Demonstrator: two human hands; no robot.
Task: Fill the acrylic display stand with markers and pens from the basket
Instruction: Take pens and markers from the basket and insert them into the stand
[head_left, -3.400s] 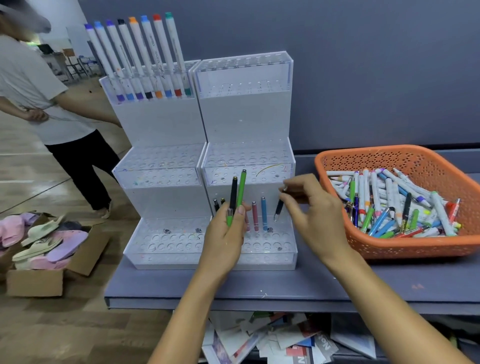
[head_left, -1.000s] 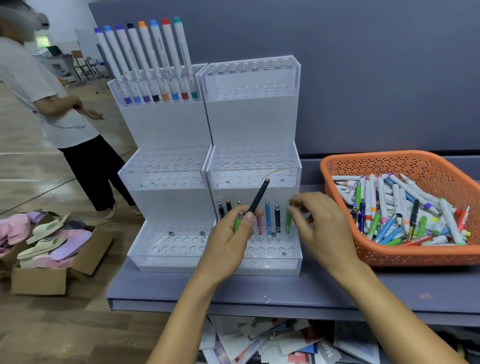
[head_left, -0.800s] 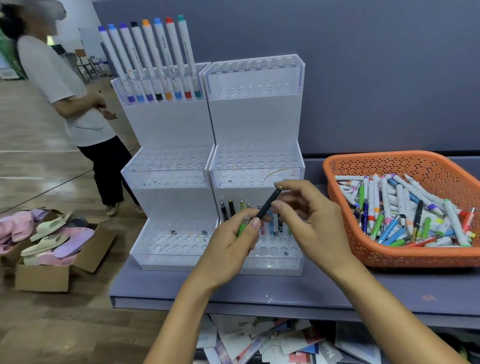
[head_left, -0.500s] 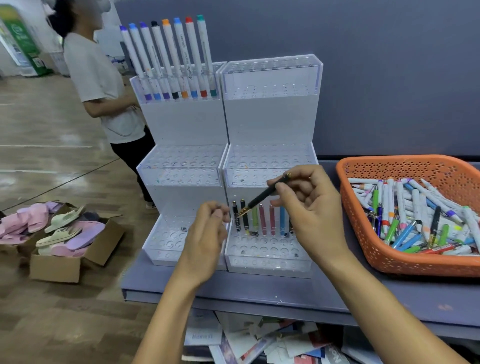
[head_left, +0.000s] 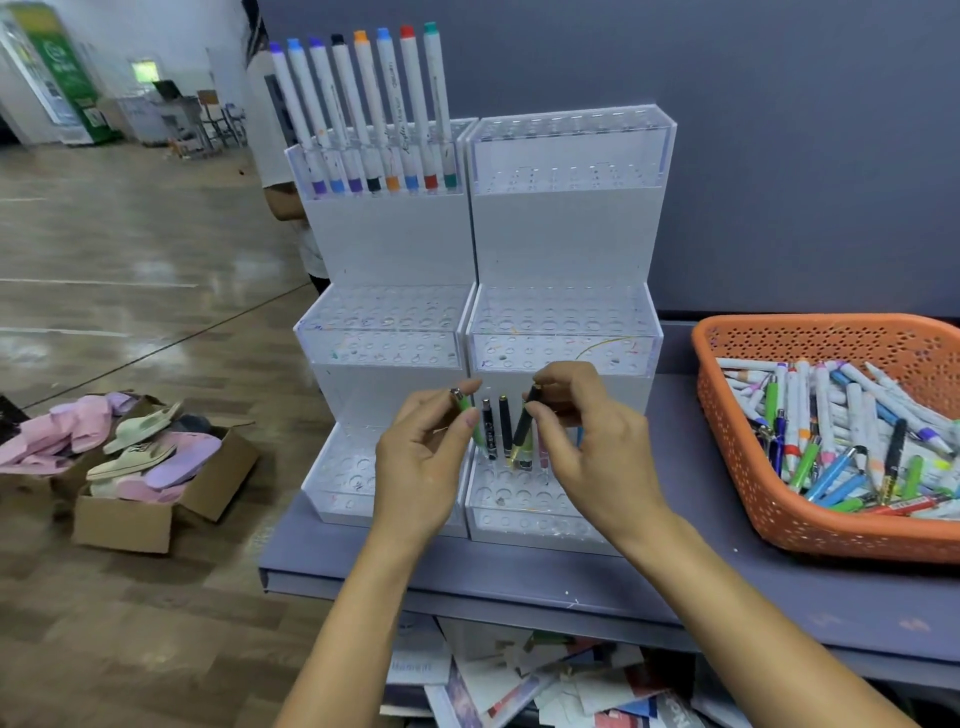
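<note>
Lettering on the markers (head_left: 375, 104) is too blurred to read.

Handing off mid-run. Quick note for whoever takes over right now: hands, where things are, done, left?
Left hand pinches a green pen, lifted, not yet slotted.
Right hand pinches a black pen near its top, tip down at the back row in the bottom tier of the right acrylic display stand.
Done: eight markers stand in the top tier of the left acrylic display stand; a few pens stand in that bottom back row.
Left: seat both held pens, then fill the open holes from the orange basket, which holds many more.
</note>
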